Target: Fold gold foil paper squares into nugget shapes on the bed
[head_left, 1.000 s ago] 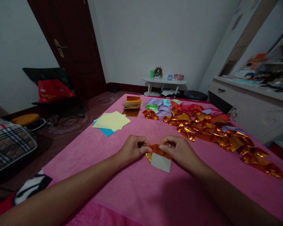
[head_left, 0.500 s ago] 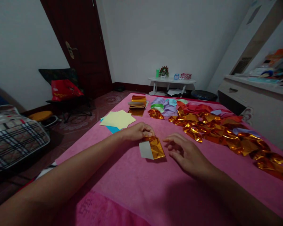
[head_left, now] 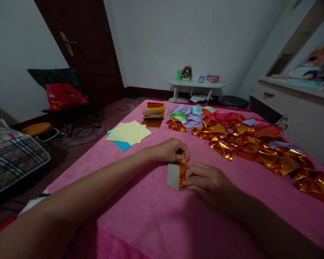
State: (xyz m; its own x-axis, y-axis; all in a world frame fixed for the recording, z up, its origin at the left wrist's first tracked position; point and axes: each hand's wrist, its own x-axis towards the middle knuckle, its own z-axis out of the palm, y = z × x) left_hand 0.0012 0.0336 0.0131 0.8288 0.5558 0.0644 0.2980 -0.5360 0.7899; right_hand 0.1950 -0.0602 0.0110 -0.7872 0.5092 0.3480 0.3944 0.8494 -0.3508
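Observation:
A small folded paper point(head_left: 173, 176), pale grey on its left part and shiny gold on its right, lies on the pink cloth point(head_left: 140, 201) in front of me. My left hand point(head_left: 175, 151) pinches its far edge, fingers curled. At the paper's right side, my right hand point(head_left: 203, 178) is closed on the gold part, which its fingers partly cover. Both hands are close together, the left one farther from me.
Yellow sheets point(head_left: 129, 132) over a blue one point(head_left: 123, 145) lie at the left. Behind them stands a stack of gold paper point(head_left: 153, 114). Many folded gold pieces point(head_left: 221, 149) spread over the right side, with purple pieces point(head_left: 193, 120) and red ones point(head_left: 226, 118) farther back.
My right hand has moved in from beside the paper and closed on its gold side. The view has shifted slightly, and the paper and my left hand appear farther right.

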